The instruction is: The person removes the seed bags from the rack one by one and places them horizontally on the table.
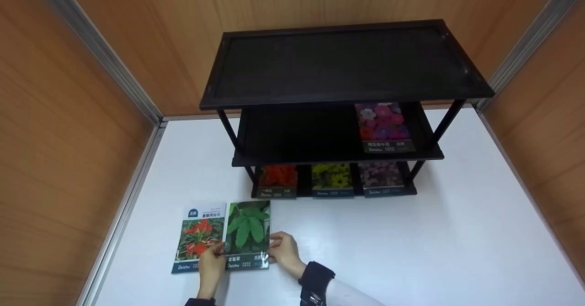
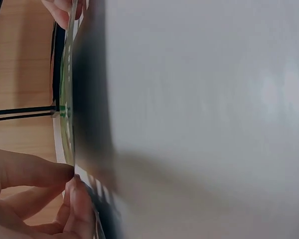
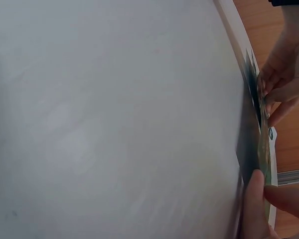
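Both hands pinch a seed packet (image 1: pixel 248 233) with a green leaf picture, one hand at each side edge. My left hand (image 1: pixel 211 266) grips its lower left edge between thumb and fingers, and my right hand (image 1: pixel 284 252) holds the right edge. Seen edge-on in the left wrist view, the green packet (image 2: pixel 67 109) is a thin sheet, its shadow falling on the white surface. Another packet with red flowers (image 1: pixel 199 240) lies to the left, partly covered by the left hand. The right wrist view shows both hands at the packet's edges.
A black three-tier shelf (image 1: pixel 338 68) stands at the back. Its middle tier bears a pink-flower packet (image 1: pixel 383 125); on the bottom tier lie red (image 1: pixel 277 181), yellow (image 1: pixel 332 180) and purple (image 1: pixel 381 178) flower packets. Wooden panels (image 1: pixel 68 137) wall in the white table (image 1: pixel 434 251).
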The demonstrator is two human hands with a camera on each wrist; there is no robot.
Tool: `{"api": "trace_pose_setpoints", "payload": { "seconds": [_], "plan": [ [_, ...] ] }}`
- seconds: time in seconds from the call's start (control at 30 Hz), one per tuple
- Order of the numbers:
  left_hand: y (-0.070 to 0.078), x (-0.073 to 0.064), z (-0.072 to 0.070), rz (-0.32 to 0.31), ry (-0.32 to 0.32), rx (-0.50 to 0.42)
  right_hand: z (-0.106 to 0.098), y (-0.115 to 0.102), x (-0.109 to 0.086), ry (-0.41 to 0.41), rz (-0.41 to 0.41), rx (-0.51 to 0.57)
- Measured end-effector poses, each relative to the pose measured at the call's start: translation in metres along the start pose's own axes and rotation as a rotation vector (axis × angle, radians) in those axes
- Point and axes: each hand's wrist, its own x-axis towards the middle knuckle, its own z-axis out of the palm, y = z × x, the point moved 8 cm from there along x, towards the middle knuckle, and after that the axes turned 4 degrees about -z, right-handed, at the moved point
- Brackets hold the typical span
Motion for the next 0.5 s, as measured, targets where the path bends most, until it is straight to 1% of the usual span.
{"api": "trace_pose_setpoints", "payload": {
  "seconds": [0.5],
  "plan": [
    [0.0062, 0.0006, 0.0039, 0.064, -0.008, 0.045, 0.0006, -0.0041, 0.0019, 0.001, -0.036, -0.107]
  ]
}}
